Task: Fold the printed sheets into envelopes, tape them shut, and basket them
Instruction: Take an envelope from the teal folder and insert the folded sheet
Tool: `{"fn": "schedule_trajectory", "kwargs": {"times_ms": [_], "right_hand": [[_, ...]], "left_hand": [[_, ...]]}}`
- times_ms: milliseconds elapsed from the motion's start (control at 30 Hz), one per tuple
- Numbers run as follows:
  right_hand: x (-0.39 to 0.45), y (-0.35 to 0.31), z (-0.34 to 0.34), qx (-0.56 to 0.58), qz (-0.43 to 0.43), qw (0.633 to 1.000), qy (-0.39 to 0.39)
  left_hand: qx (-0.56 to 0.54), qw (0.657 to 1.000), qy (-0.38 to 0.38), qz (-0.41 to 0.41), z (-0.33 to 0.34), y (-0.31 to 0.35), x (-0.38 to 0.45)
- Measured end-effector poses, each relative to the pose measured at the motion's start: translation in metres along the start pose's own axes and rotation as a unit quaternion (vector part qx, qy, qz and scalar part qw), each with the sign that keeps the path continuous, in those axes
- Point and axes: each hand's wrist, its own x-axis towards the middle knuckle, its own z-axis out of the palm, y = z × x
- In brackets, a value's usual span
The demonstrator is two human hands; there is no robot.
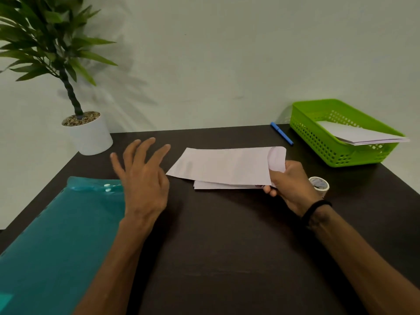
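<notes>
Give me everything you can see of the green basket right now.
The green basket is a shallow rectangular tray, plastic by its look, with lattice walls and a solid rim. It stands upright at the table's far right corner. White folded sheets lie inside, one corner poking over its right rim. Neither hand touches it.

Office desk (216, 258): pen (281, 133), folder (56, 235).

A plain pale wall (227, 53), faintly greenish, rises behind a dark, matte bench (222, 246). At the bench's far left corner stands a leafy plant (45, 37) in a white pot (89, 135), perhaps artificial, throwing soft shadows on the wall.
</notes>
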Motion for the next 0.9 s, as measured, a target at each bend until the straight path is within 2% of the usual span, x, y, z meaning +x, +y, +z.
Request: {"fn": "schedule_trajectory", "kwargs": {"times_ms": [67, 133, 200, 267, 367, 467, 600, 900], "right_hand": [[0.000, 0.004, 0.003, -0.074, -0.006, 0.997, 0.000], [0.000, 0.008, 0.005, -0.135, -0.012, 0.991, -0.007], [-0.002, 0.008, 0.005, -0.171, -0.029, 0.985, 0.004], [-0.003, 0.006, 0.004, -0.179, -0.067, 0.981, 0.022], [-0.001, 0.005, 0.003, -0.107, -0.139, 0.984, 0.019], [0.000, 0.004, 0.002, -0.072, -0.157, 0.984, -0.052], [-0.001, 0.006, -0.001, -0.068, -0.154, 0.975, -0.147], [0.006, 0.013, -0.001, -0.112, -0.203, 0.970, -0.072]], "left_hand": [[-0.058, 0.994, 0.017, 0.088, 0.004, 0.012, 0.000], [-0.072, 0.987, -0.038, 0.142, 0.011, 0.025, -0.005], [-0.058, 0.980, -0.110, 0.157, 0.018, 0.031, -0.011], [-0.052, 0.976, -0.140, 0.158, 0.022, 0.031, -0.015], [-0.054, 0.980, -0.129, 0.141, 0.022, 0.030, -0.013], [-0.028, 0.987, -0.099, 0.121, 0.015, 0.032, -0.010], [-0.004, 0.985, -0.053, 0.163, 0.002, 0.039, -0.007], [0.038, 0.984, 0.005, 0.173, -0.006, 0.044, -0.005]]}}
